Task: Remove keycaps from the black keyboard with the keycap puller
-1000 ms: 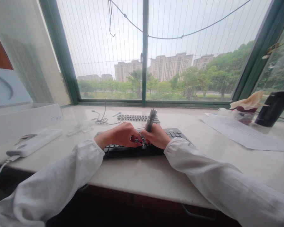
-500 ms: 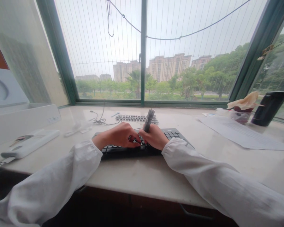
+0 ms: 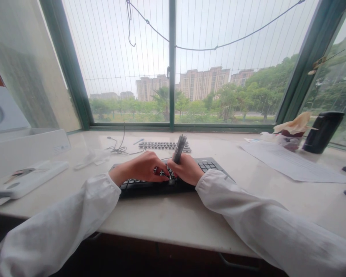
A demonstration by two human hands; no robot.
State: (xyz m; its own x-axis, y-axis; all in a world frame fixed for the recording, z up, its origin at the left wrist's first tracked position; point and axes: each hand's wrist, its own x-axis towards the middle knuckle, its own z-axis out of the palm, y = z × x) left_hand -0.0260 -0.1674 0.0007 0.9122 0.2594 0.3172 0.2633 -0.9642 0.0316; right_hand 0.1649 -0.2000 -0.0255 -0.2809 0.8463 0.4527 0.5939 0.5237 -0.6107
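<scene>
A black keyboard [image 3: 158,188] lies across the worktop in front of me. Over its middle, my left hand [image 3: 144,167] is bent down, thumb and forefinger drawn together close to the keys; whether something small sits between them I cannot make out. My right hand [image 3: 189,168] is wrapped around a dark grey, bar-shaped tool [image 3: 179,148], which sticks up tilted from the fist. Its lower end is hidden by the hand, down at the keyboard. Behind the keyboard, loose keycaps [image 3: 161,146] stand in rows.
A thin cable [image 3: 118,148] lies behind my left hand. To the left are a white power strip [image 3: 31,179] and a white box [image 3: 46,142]. Paper sheets [image 3: 291,161], a crumpled wrapper [image 3: 294,125] and a black cylinder [image 3: 323,132] are on the right, below the window.
The view has shifted slightly. My left fingertips have moved a little over the keys, while my right hand keeps its hold on the grey tool.
</scene>
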